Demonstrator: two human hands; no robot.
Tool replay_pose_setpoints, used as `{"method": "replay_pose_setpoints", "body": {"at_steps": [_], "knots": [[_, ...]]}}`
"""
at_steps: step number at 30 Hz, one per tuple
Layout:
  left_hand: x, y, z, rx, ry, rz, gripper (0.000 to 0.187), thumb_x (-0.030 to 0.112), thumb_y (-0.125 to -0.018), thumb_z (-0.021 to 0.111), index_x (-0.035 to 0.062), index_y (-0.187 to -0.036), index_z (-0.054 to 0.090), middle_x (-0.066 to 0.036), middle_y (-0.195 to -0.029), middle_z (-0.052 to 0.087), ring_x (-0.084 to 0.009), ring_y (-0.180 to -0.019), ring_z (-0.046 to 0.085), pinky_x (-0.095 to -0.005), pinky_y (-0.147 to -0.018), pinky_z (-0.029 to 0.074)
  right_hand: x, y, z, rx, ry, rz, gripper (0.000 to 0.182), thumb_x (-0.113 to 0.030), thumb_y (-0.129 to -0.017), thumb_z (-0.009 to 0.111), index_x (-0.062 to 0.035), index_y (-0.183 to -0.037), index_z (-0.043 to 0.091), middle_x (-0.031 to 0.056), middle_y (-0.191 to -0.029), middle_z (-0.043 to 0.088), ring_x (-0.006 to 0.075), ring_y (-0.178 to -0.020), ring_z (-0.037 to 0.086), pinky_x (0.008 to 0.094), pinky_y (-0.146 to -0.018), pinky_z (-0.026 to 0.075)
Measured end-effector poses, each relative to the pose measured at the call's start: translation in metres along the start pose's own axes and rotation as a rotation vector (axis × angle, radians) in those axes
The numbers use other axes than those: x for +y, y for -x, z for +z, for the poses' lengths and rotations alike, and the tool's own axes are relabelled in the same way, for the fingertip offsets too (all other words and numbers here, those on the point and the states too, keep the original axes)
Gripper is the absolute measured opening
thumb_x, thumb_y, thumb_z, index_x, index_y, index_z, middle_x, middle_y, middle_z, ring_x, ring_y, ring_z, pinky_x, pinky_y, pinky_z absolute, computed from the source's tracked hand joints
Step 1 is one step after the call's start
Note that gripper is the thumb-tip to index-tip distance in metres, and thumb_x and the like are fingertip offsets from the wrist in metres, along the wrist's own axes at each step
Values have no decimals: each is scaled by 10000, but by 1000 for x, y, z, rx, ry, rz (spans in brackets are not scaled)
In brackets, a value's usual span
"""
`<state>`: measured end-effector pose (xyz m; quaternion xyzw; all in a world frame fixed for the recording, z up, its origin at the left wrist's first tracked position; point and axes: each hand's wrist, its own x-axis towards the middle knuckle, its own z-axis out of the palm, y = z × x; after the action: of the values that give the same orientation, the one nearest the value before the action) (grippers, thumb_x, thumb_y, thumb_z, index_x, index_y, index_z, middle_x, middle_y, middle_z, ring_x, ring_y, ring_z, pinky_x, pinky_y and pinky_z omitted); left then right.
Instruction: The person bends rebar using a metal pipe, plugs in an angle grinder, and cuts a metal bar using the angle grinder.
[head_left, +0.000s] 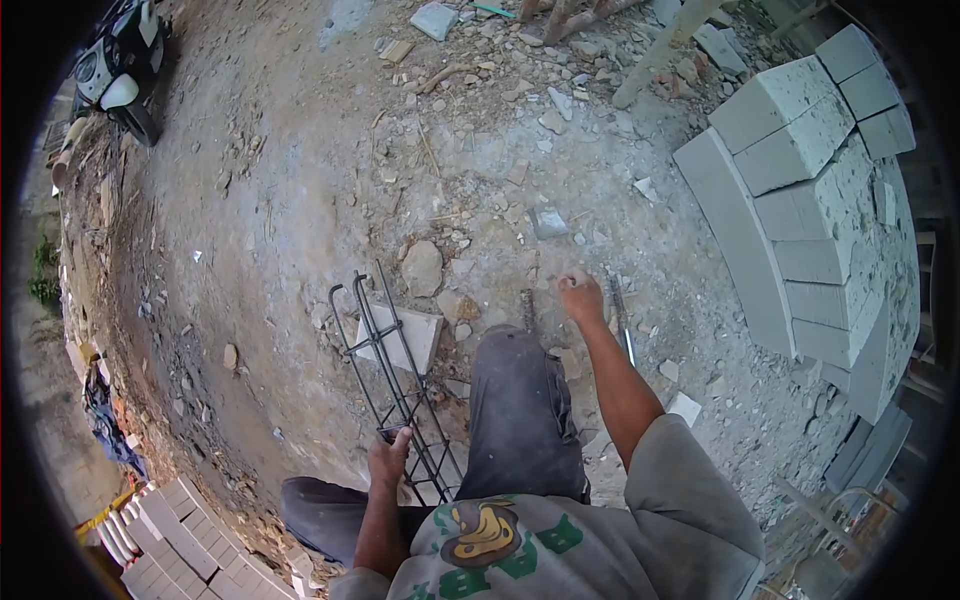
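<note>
A narrow rebar cage [398, 390] of long steel bars and cross ties stands out past my left knee, its bent bar ends pointing away from me. My left hand [388, 458] is closed on its side near a cross tie; something small and dark shows by the fingers. Reaching forward over the rubble, my right hand [578, 298] has its fingers curled together, and whatever they hold is too small to make out. To its left a short ribbed rod [528, 310] shows beyond my right knee. A thin metal bar [624, 325] lies just right of my forearm.
A pale slab [418, 343] lies under the cage's far end. Grey blocks [790, 220] are stacked at right, with more blocks [180, 545] at lower left. A motorcycle [118, 80] stands at upper left. Stones and broken pieces cover the dirt ground [290, 200].
</note>
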<state>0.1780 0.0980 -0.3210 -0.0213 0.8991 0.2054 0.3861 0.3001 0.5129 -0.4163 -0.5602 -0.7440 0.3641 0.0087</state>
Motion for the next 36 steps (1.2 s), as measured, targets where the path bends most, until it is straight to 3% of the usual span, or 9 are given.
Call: {"method": "replay_pose_setpoints", "body": {"at_steps": [2,6,8,11,15,19,21,32,36], "knots": [[-8,-1,0,34,-43,43,508,523,-785,660,16,-814,625,-94,-631,628,-238,-647,638,-356,-642,489,105,-11,80,-226,181,-35,295,-254,-812,540,-43,-992,643,171,-1007,659,354,-962,617,421,-810,489],[-28,-11,2,175,-271,195,696,655,-772,580,-25,-914,603,-229,-803,650,-427,-822,625,-484,-723,476,109,52,118,-495,334,-10,368,-301,-808,539,-28,-1044,613,185,-1102,620,352,-1052,581,425,-889,464],[-24,-13,0,129,-295,192,757,694,-766,547,-39,-950,590,-274,-858,639,-449,-864,611,-508,-736,466,101,70,118,-399,111,180,378,-299,-806,539,-33,-1067,603,199,-1089,616,384,-1043,577,443,-889,464],[-25,-16,-5,88,-348,170,827,738,-756,509,-63,-934,610,-299,-845,631,-452,-875,612,-502,-743,474,129,64,120,-460,20,16,390,-313,-801,545,-46,-1080,602,221,-1085,602,402,-1040,572,456,-898,459],[13,-16,-27,-21,-738,146,918,807,-733,435,-78,-799,672,-318,-842,628,-427,-910,622,-481,-779,487,96,85,15,-149,170,325,387,-226,-779,556,-25,-1109,566,238,-1173,550,388,-1113,530,452,-928,446],[33,-28,-40,-235,-967,96,997,849,-712,379,-85,-892,676,-298,-912,642,-388,-968,628,-450,-833,485,186,99,-4,184,359,416,517,-172,-731,568,26,-1204,505,266,-1261,489,400,-1202,456,437,-1005,391],[42,-25,-46,-256,-968,76,1000,853,-705,384,-83,-904,675,-283,-938,648,-380,-982,626,-447,-842,483,248,91,3,-202,298,573,468,-167,-735,585,42,-1153,550,240,-1183,563,355,-1158,521,418,-981,422],[117,9,-36,-25,-560,368,461,489,-893,501,70,-865,690,-166,-777,662,-348,-825,647,-423,-738,493,261,96,38,-53,185,254,474,-239,-683,668,20,-1074,600,255,-1057,620,405,-1044,570,433,-907,459],[105,19,-31,7,-250,490,372,409,-883,558,68,-977,674,-158,-874,665,-335,-849,640,-405,-756,486,188,107,8,-123,-106,186,387,-193,-689,640,35,-1002,616,261,-953,637,407,-903,607,428,-837,461]]}}
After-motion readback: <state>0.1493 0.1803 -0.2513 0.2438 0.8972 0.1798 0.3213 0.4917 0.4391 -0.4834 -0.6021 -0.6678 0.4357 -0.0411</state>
